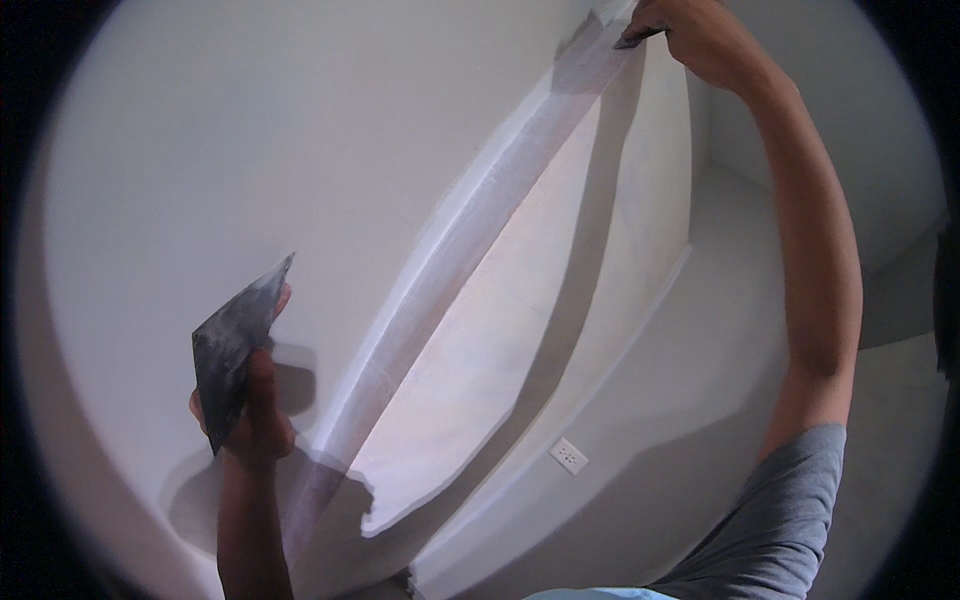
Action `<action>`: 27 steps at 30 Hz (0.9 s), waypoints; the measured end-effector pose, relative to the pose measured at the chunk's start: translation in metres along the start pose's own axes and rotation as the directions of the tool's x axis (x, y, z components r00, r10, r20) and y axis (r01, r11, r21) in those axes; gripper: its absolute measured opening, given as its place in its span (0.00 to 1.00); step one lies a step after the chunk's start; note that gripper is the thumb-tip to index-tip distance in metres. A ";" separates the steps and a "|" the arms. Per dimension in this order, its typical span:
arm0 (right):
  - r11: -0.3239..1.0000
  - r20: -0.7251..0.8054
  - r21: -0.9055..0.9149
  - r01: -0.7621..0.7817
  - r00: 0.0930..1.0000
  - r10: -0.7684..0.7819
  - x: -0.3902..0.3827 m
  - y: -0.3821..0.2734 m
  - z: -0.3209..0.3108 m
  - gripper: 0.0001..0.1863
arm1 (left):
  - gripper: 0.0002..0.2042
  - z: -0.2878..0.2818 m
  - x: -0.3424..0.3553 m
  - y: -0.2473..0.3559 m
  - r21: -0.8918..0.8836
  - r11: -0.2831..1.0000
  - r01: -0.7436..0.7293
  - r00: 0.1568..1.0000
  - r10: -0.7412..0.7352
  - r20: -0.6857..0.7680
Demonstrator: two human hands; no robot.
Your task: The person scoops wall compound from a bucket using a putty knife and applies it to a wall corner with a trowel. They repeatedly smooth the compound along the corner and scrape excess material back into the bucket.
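My left hand (pixel 262 412) grips a flat, angular grey metal plate (pixel 232 345), smeared with pale material, and holds it up in front of the wall. My right arm is stretched up to the top of the view. There my right hand (pixel 705 42) is closed on a dark-edged scraper (pixel 628 40), which is only partly visible. The scraper is at the upper end of a long, whitish, smooth band (pixel 455 265) that runs diagonally down the wall. Whether its blade touches the surface I cannot tell.
A pale wall (pixel 230 150) fills the left side. Right of the band lies a lit wall face (pixel 520 290) crossed by dark shadows. A white electrical outlet (pixel 568 456) sits on the wall lower right. A grey sleeve (pixel 775 520) covers my right upper arm.
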State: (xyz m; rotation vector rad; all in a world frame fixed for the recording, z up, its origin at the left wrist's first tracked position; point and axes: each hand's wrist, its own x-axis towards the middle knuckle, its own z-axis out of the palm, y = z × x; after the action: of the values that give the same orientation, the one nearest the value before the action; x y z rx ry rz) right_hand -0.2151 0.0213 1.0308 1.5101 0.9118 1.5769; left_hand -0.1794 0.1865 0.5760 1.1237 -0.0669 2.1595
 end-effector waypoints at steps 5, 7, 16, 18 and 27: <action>0.993 0.063 0.015 -0.116 0.991 0.114 -0.005 -0.002 -0.010 0.25 | 0.07 -0.010 -0.003 -0.021 0.203 0.938 -0.281 0.959 0.268 0.089; 0.987 0.043 0.044 -0.153 0.988 0.151 -0.009 0.014 -0.012 0.24 | 0.06 -0.005 -0.002 -0.025 0.208 0.917 -0.340 0.940 0.324 0.106; 0.999 -0.082 0.022 0.036 0.996 -0.035 0.011 -0.004 0.011 0.21 | 0.06 -0.001 -0.004 -0.026 0.106 0.947 -0.303 0.953 0.302 0.026; 0.999 -0.055 0.006 0.040 0.998 -0.040 0.021 0.001 0.019 0.20 | 0.07 -0.002 -0.005 -0.023 0.142 0.932 -0.333 0.943 0.331 0.039; 0.985 -0.003 -0.153 0.074 0.997 -0.075 0.028 -0.003 0.020 0.14 | 0.08 0.000 -0.005 -0.018 0.138 0.956 -0.258 0.965 0.263 -0.017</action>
State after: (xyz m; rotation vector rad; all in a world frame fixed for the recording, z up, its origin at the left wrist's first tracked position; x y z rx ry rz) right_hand -0.1951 0.0475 1.0420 1.3479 0.8229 1.5638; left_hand -0.1671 0.1969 0.5673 1.2088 -0.0562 2.4485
